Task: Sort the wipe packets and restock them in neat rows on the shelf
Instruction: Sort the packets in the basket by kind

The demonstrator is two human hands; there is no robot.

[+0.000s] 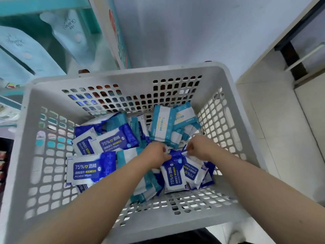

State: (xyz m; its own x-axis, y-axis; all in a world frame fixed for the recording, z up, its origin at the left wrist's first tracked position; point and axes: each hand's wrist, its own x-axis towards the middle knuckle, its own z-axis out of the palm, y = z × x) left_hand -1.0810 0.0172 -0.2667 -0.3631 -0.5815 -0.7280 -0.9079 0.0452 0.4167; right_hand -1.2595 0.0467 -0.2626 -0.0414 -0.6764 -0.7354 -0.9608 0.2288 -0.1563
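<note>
While the packets still lie jumbled in the white basket [123, 80], the step in hand looks like gathering the dark blue alcohol wipes apart from the teal-and-white ones, and it will go best if the person collects packets of one kind facing the same way, so they can go onto the shelf as a squared stack and not one by one. The dark blue packets [91, 169] lie mostly along the left and near the middle, the teal-and-white packets [162, 125] mostly toward the far right corner, with a few of each mixed under the others, so lifting from the top is safer than digging. Both forearms reach down into the basket from the near edge and meet close together over the middle. The left hand [155, 154] is curled, knuckles up, its fingers closed on the top edge of an upright blue packet [173, 175]. The right hand [199, 147] is bent at the wrist, fingertips pinched together at the top of the neighbouring packets [192, 170]; whether it truly has hold of one I cannot tell. The teal shelf [44, 4] with its stocked goods stands at the upper left, beyond the basket.
</note>
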